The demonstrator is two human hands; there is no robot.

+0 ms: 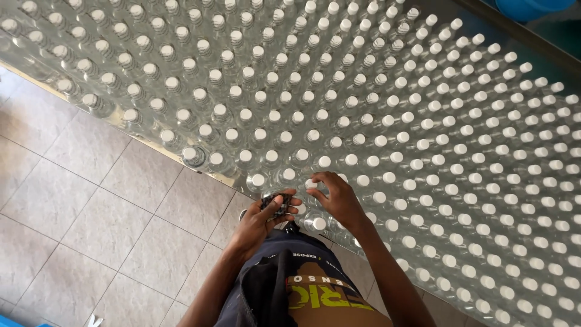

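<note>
A small dark crumpled bundle, perhaps a wad of thin bands or film (too small to tell which), sits in the left hand, whose fingers curl around it and pinch it against the thumb. It is held just off the near edge of the table, beside the closest row of bottles.

The right hand lies just beside the left, over the table's near edge. Its fingers are bent and slightly spread, with the fingertips touching the white cap of a clear plastic bottle in the front rows. Whether the fingers actually grip that cap cannot be told. Another white-capped bottle stands right under the wrist, at the very edge.

The table carries a dense field of identical clear bottles, all upright with white caps, set in tight diagonal rows that run to the far edge and out past the right side of the view. The near edge runs slantwise from upper left to lower right.

Below the hands shows the person's dark clothing with yellow lettering. Left of the table lies a floor of pale square tiles. A blue container sits beyond the table's far right corner.
</note>
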